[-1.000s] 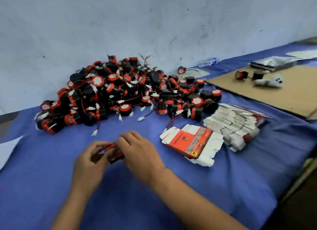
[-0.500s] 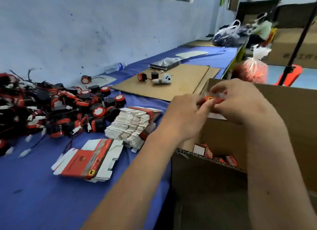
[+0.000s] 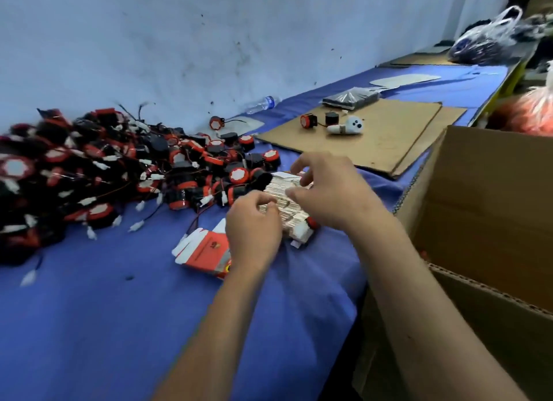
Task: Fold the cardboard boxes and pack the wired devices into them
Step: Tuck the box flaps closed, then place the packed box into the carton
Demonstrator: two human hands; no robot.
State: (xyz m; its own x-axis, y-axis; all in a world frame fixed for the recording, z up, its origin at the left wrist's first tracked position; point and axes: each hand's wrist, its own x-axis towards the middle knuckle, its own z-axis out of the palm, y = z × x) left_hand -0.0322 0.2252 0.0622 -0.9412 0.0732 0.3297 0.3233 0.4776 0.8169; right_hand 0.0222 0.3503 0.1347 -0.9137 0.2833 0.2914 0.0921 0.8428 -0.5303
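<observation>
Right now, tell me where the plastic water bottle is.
Head view: the plastic water bottle lies against the wall on the blue cloth, behind the device pile, left of the cardboard sheet.

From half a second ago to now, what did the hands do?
Both hands left the brown cardboard carton, no longer holding the small red box, and came down onto the stack of flat white box blanks: left hand, right hand. The pile of red-and-black wired devices stayed put.

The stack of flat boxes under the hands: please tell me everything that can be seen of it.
The stack is many thin, pale cardboard blanks, bundled on edge on the blue cloth, beside the device pile. Red print shows at its near end. The left hand and right hand touch its top with curled fingers.
</observation>
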